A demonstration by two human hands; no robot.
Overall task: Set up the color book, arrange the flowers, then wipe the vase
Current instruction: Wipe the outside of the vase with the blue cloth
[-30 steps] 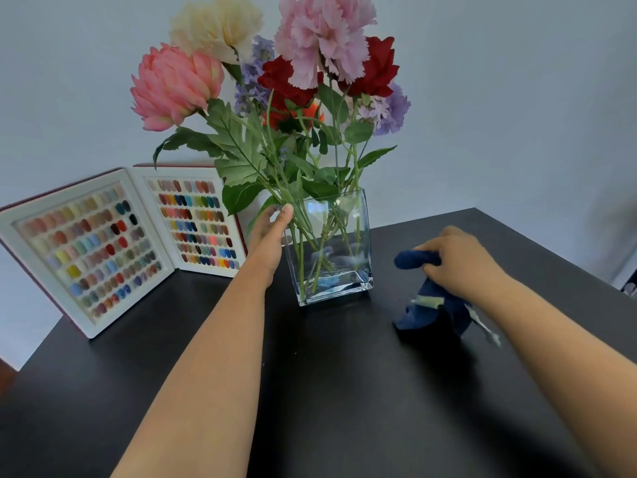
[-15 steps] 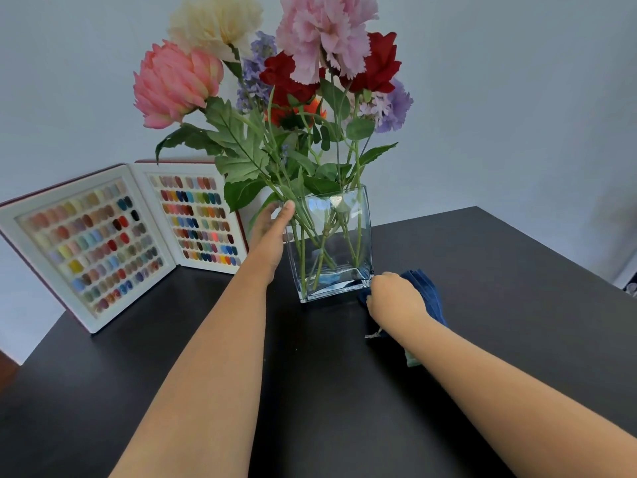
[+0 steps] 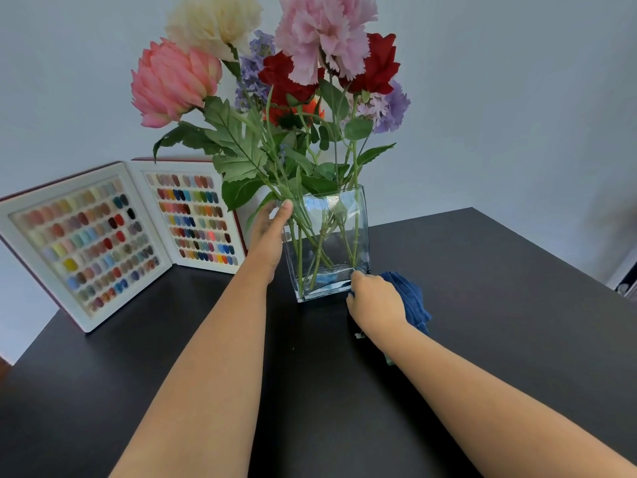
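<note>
Vase: a clear rectangular glass vase (image 3: 327,243) is stood upright on the black counter (image 3: 499,305), near the middle of the view, with water seen low inside.
Flowers: a bunch of flowers (image 3: 275,81) is held in the vase, stems crossed in the water; the pink bloom is leaned out toward 10 o'clock, the cream and pale pink ones are set at 12 o'clock, the red and purple ones toward 1 o'clock.
Left hand: the left hand (image 3: 267,241) is laid against the vase's 9 o'clock side, thumb up at the rim, the fingers wrapped behind the glass and mostly hidden; the vase is gripped.
Right hand: the right hand (image 3: 374,300) is placed at the vase's 4 o'clock bottom corner, fingers (image 3: 356,277) curled and clamped on the cloth, the knuckles touching the glass.
Cloth: a dark blue cloth (image 3: 412,298) is bunched under and behind the right hand, resting on the counter just beside the vase.
Color book: the color book (image 3: 138,232) is stood open at 9 o'clock from the vase, two white-framed pages of colored swatches angled like a screen, at the counter's back edge by the wall.
</note>
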